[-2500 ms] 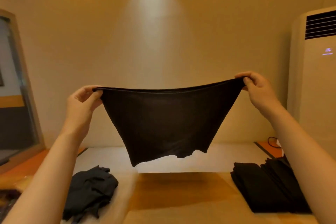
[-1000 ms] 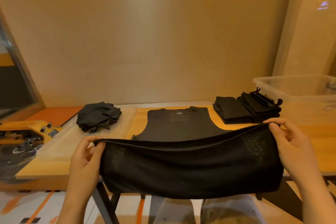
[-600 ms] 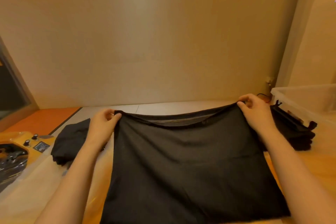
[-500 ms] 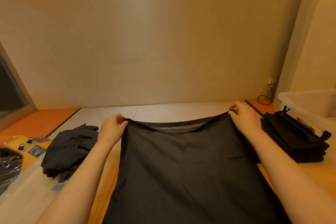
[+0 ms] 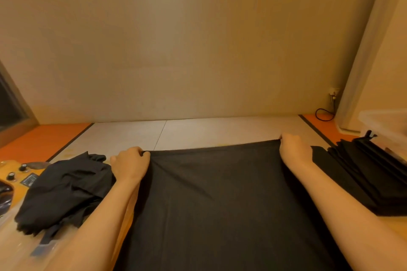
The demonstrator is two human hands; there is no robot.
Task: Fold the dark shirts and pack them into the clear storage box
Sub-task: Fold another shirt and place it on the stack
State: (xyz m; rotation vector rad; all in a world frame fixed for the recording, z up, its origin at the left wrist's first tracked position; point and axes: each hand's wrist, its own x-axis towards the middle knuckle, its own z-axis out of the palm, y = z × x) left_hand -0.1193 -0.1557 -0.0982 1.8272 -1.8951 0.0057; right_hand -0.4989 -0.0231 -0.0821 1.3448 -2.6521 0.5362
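A dark shirt [image 5: 220, 200] lies spread flat on the wooden table in front of me, folded over on itself. My left hand [image 5: 130, 165] pinches its far left corner and my right hand [image 5: 294, 149] pinches its far right corner, both at the far edge of the cloth. A crumpled heap of dark shirts [image 5: 63, 189] sits to the left, touching my left wrist. A stack of folded dark shirts [image 5: 370, 171] lies to the right. The clear storage box [image 5: 387, 123] shows at the right edge, behind that stack.
A yellow device with black knobs [image 5: 13, 174] sits at the far left edge. A clear plastic sheet [image 5: 17, 246] lies under the crumpled heap. A black cable [image 5: 323, 114] runs to a wall socket at the back right. A beige wall stands close behind the table.
The shirt went from being held up in the air to lying flat on the table. Both hands have moved slightly toward me, still holding the far corners, and the far edge is now straight.
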